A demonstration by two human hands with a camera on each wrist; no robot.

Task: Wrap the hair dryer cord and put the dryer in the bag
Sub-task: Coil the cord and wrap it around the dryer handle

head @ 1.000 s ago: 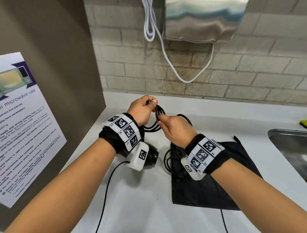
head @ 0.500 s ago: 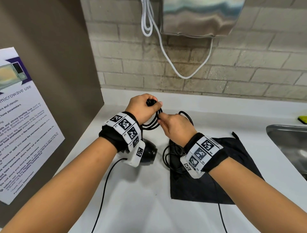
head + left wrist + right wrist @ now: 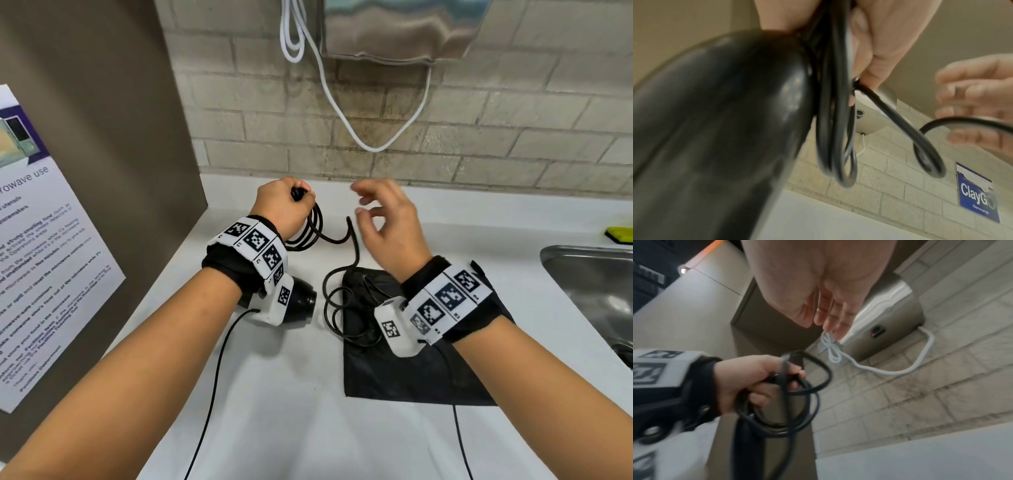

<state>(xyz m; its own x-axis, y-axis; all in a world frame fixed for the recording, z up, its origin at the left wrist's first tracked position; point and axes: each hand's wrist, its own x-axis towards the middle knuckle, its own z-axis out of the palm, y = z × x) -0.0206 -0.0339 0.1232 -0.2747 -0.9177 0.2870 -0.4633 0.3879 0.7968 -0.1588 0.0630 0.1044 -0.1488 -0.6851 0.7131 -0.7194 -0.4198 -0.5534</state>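
My left hand (image 3: 286, 205) grips the handle of the black hair dryer (image 3: 301, 301) together with several loops of its black cord (image 3: 317, 226); the dryer's barrel (image 3: 719, 129) hangs below my wrist. The cord loops (image 3: 836, 129) dangle from my fingers (image 3: 764, 379). My right hand (image 3: 383, 219) hovers just right of the loops, fingers relaxed and apart, holding nothing. The loose rest of the cord (image 3: 337, 308) trails down and lies coiled on the counter and on the black bag (image 3: 411, 370), which lies flat under my right wrist.
A white counter (image 3: 291, 411) meets a brick wall. A brown panel with a microwave notice (image 3: 41, 257) stands at the left. A steel sink (image 3: 596, 284) is at the right. A metal wall unit (image 3: 394, 31) with a white cable (image 3: 342, 113) hangs above.
My right hand has let go of the cord and drawn away to the right with its fingers spread. My left hand keeps its grip on the loops and the dryer.
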